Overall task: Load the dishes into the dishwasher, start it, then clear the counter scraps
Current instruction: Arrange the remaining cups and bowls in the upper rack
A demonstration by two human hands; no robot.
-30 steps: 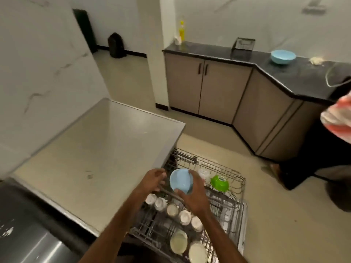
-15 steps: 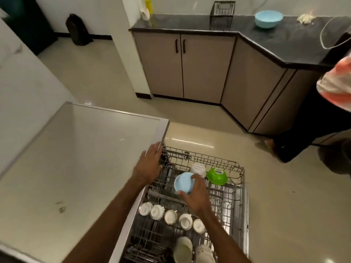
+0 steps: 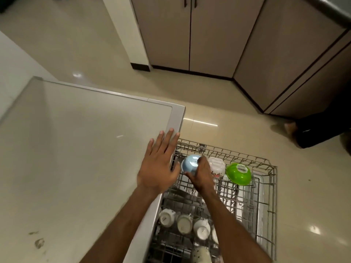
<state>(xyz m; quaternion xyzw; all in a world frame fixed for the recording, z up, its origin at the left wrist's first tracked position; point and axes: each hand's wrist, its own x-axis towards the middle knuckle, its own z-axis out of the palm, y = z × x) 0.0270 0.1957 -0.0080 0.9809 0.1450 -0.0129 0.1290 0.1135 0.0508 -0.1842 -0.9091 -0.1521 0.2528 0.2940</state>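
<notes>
Gripping the blue bowl [image 3: 189, 165] with my right hand [image 3: 201, 177], I have my fingers curled round its near rim and side, with its base turned up towards me. The bowl sits at the far left corner of the wire rack [image 3: 266, 186], which is pulled out over the pale floor [image 3: 209, 95]. My hand hides the bowl's lower edge, so I cannot tell whether it rests on the tines or hangs just above them.

Just to the right of the blue bowl stands a white bowl [image 3: 216, 165] with a small flower pattern, upside down, and right of that a green bowl [image 3: 238, 173], also upside down and tilted. Near me in the rack is a row of white cups [image 3: 184, 223], all lying mouth down.

My left hand [image 3: 159, 164] lies flat on the white dishwasher top [image 3: 85, 149], fingers straight and slightly spread, holding nothing. It rests at the top's right edge, near its far right corner, with the thumb reaching towards the blue bowl.

Far across the floor are brown cabinet doors [image 3: 190, 31]. At the far right, a person's foot and dark trouser leg [image 3: 322, 130] show beside the cabinets.
</notes>
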